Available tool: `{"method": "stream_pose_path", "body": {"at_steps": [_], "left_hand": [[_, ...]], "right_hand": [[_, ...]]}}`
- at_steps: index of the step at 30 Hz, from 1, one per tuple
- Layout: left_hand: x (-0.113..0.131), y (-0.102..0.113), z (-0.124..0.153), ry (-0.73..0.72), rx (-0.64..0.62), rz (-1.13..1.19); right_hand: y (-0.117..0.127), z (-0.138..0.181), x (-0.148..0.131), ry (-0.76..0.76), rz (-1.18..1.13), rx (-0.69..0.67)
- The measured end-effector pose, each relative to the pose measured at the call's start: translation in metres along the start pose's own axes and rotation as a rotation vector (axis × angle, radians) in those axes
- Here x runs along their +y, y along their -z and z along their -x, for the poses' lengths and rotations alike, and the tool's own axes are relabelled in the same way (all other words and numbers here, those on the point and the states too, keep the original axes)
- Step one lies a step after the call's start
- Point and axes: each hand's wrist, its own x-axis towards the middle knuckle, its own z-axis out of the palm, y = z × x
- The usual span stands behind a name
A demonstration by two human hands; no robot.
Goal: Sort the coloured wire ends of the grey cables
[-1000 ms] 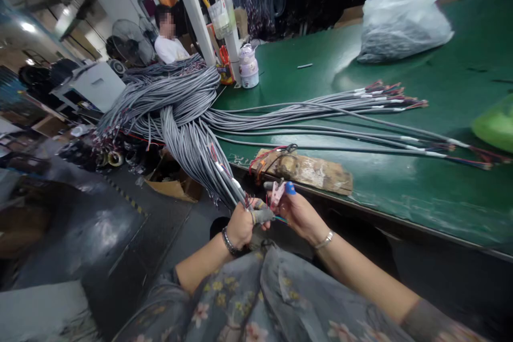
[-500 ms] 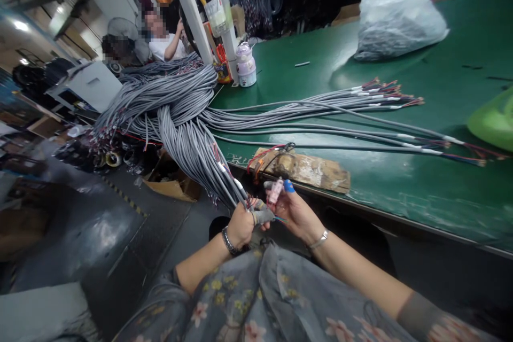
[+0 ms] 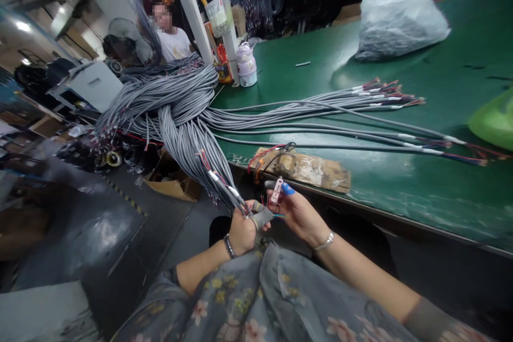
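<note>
My left hand (image 3: 243,231), with grey coverings on its thumb and a finger, is closed around the end of a grey cable (image 3: 234,192) in front of my body. Thin coloured wires (image 3: 278,216) stick out past its thumb towards the right. Close beside it, my right hand (image 3: 298,217) pinches a small pink tool that looks like a nail clipper (image 3: 276,191). Blue tape (image 3: 287,188) wraps one of its fingertips. The clipper's lower end is partly hidden by the fingers. A thick bundle of grey cables (image 3: 188,141) hangs over the table edge to the left.
Cables with stripped ends (image 3: 377,95) lie across the green table (image 3: 401,181). A worn wooden block (image 3: 312,170) sits at its near edge. Behind are a plastic bag (image 3: 401,18), a lilac bottle (image 3: 246,67) and a post (image 3: 188,8). Another person (image 3: 174,43) lifts cables at the back left.
My right hand has turned the pink clipper slightly, so it stands more upright. My left hand has shifted a little left with its cable. The other person has raised a bunch of cables.
</note>
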Motion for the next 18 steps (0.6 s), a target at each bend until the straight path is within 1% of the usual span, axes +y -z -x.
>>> {"method": "stream_pose_path", "body": {"at_steps": [4,9,10,12,16,18], "left_hand": [[-0.003,-0.002,-0.003,-0.019,-0.005,-0.004],[-0.002,-0.002,-0.003,-0.012,0.000,-0.016],[-0.002,-0.003,-0.003,-0.008,0.000,-0.018],[-0.001,-0.004,-0.003,-0.005,-0.006,-0.023],[-0.005,-0.004,-0.005,-0.014,-0.013,-0.036],[-0.009,-0.003,-0.006,-0.019,-0.018,-0.045]], "right_hand": [[-0.002,0.000,0.001,0.025,0.042,0.032],[0.002,-0.002,0.004,0.262,0.186,0.143],[0.003,-0.003,0.004,0.288,0.210,0.153],[0.005,-0.005,0.005,0.262,0.208,0.122],[0.007,-0.008,0.007,0.080,0.101,-0.019],[0.009,-0.010,0.008,0.047,0.065,-0.048]]}}
